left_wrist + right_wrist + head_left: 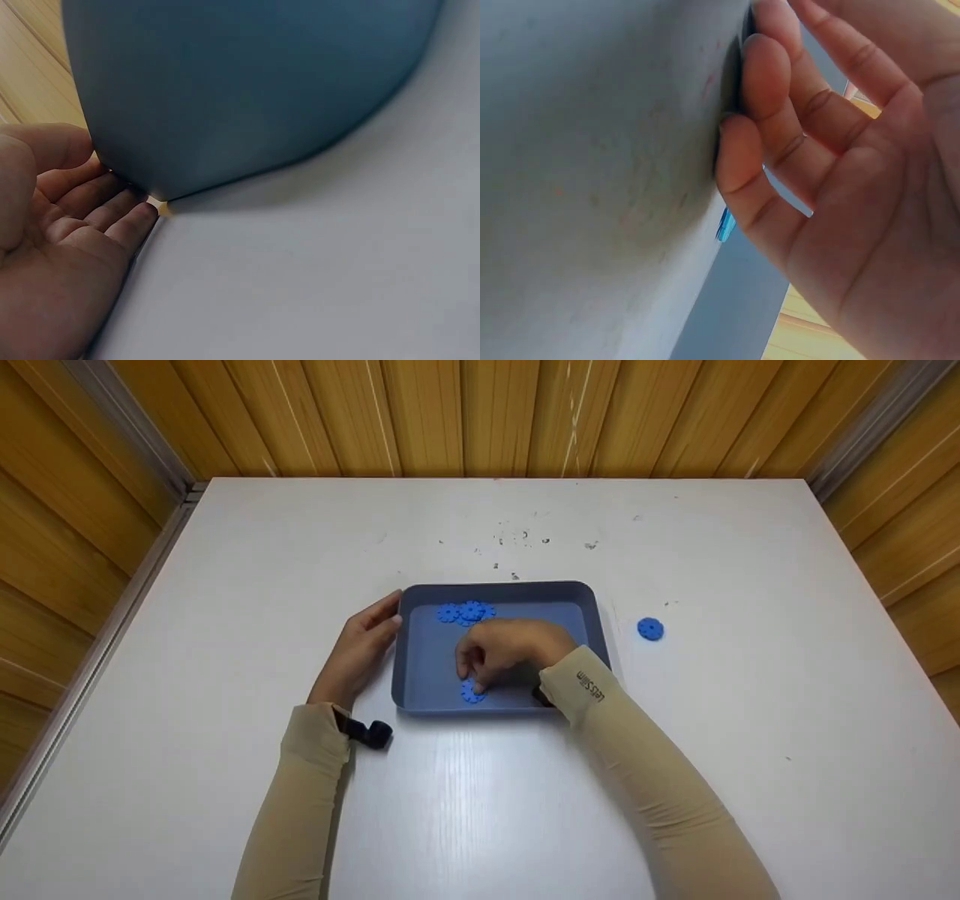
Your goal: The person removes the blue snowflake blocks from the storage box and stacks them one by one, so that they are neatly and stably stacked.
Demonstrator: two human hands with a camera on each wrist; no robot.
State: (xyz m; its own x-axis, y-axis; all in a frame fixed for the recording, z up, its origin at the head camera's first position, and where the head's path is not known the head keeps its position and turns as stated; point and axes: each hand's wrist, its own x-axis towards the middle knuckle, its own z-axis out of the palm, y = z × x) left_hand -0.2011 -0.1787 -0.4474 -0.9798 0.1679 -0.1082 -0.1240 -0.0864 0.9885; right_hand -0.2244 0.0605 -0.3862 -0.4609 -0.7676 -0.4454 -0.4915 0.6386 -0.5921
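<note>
A grey-blue rectangular tray (420, 660) lies on the white table. My left hand (361, 645) rests against the tray's left side, its thumb and fingertips touching the outer wall in the left wrist view. Inside the tray, my right hand (510, 649) pinches a blue notched disc (472, 692) near the front wall, between thumb and index finger. The other right fingers (742, 150) curl down to the tray floor in the right wrist view, where the pinched disc is hidden. Several more blue discs (470, 610) lie overlapping toward the tray's back.
A single blue disc (650, 629) lies on the white table (750, 697) right of the tray. Dark scuff marks (525, 538) spot the tabletop behind it. Wood-look panels (495, 420) enclose the table at the back and sides.
</note>
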